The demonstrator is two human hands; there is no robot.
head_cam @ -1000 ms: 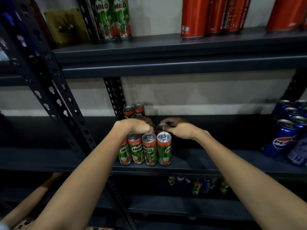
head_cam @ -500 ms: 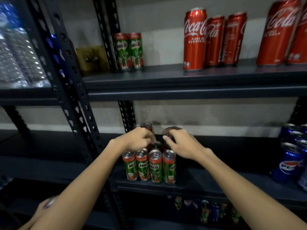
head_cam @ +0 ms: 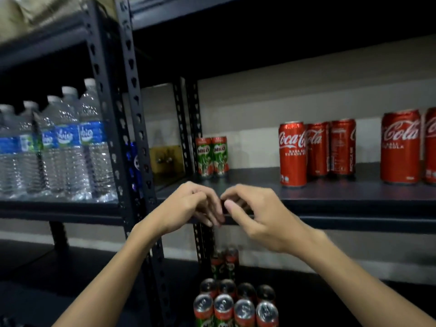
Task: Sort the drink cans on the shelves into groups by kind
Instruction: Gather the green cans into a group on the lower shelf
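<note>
Fingers (head_cam: 213, 214) of both hands are loosely curled and hold nothing: your left hand (head_cam: 188, 206) and right hand (head_cam: 257, 215) have lifted off the Milo block (head_cam: 233, 305) on the lower shelf and now hover, nearly touching, at the front edge of the upper shelf (head_cam: 354, 197). Your view has tilted up with them. Just behind stand two stray Milo cans (head_cam: 212, 156); further right, the Coca-Cola cans (head_cam: 316, 149). Judgement: the lower group looks squared off, and the stray pair is the likely next pick.
</note>
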